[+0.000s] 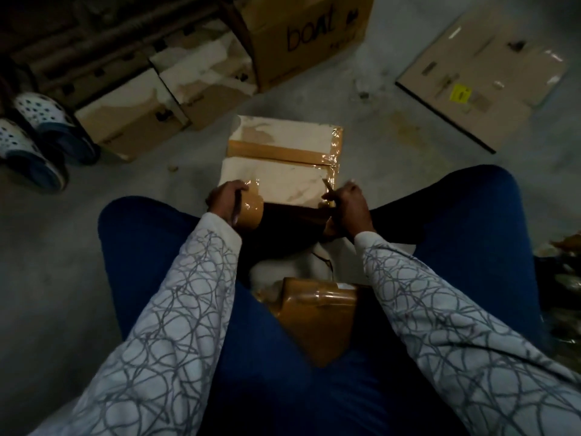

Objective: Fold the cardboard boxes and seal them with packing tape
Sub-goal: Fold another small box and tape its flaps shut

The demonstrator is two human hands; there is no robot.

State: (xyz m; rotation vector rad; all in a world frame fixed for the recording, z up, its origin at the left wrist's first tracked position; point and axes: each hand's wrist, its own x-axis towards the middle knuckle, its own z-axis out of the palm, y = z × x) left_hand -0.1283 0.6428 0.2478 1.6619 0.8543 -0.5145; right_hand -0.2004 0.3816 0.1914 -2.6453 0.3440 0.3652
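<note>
1 tape strip (276, 151) crosses the box (279, 180); more likely remains. The left hand (224, 198) grips the tape roll (248, 212); the right hand (352, 206) pinches its end.

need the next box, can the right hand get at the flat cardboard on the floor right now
Probably not: the right hand pinches the tape, and the flat cardboard lies far past the right knee.

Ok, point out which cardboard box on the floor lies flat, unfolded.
The flattened box at far right, bearing a yellow sticker. The printed box and the taped box at centre are folded up.
</note>
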